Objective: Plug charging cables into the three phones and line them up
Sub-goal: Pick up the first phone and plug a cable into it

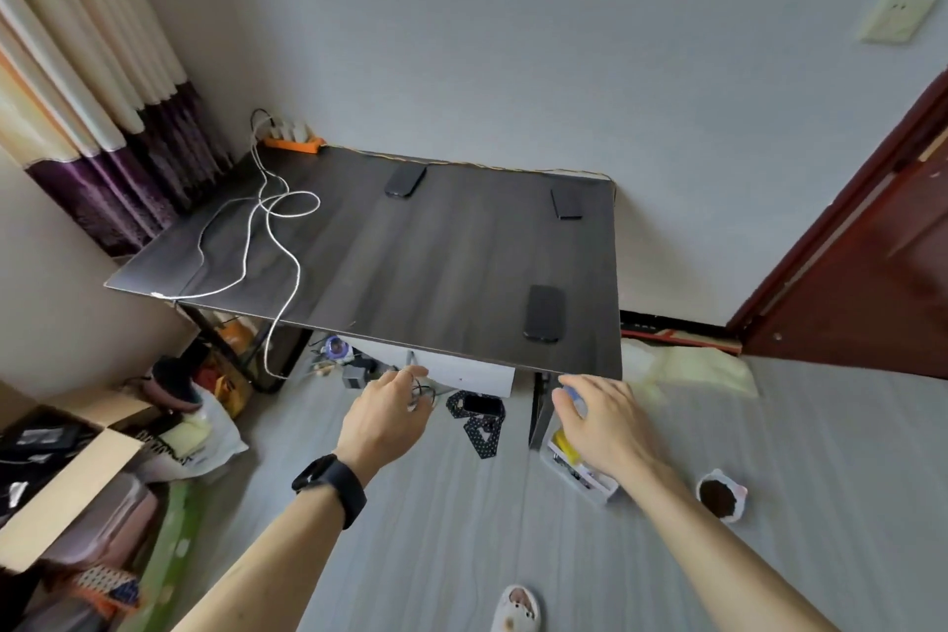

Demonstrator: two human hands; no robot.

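Three dark phones lie face down and apart on the dark wooden table [410,262]: one at the back middle [405,180], one at the back right [567,204], one near the front right edge [545,313]. White charging cables [267,221] run from an orange power strip [292,144] at the back left corner, loop over the table's left side, and one hangs over the front edge. No cable touches a phone. My left hand [384,416], with a black watch on its wrist, and my right hand [603,418] hover below the table's front edge, fingers apart, holding nothing.
A cardboard box [66,467] and bags crowd the floor at the left. Small clutter lies under the table, with a white tray [579,472] by the right leg and a round bowl [721,500] on the floor. A dark red door [862,262] stands at the right.
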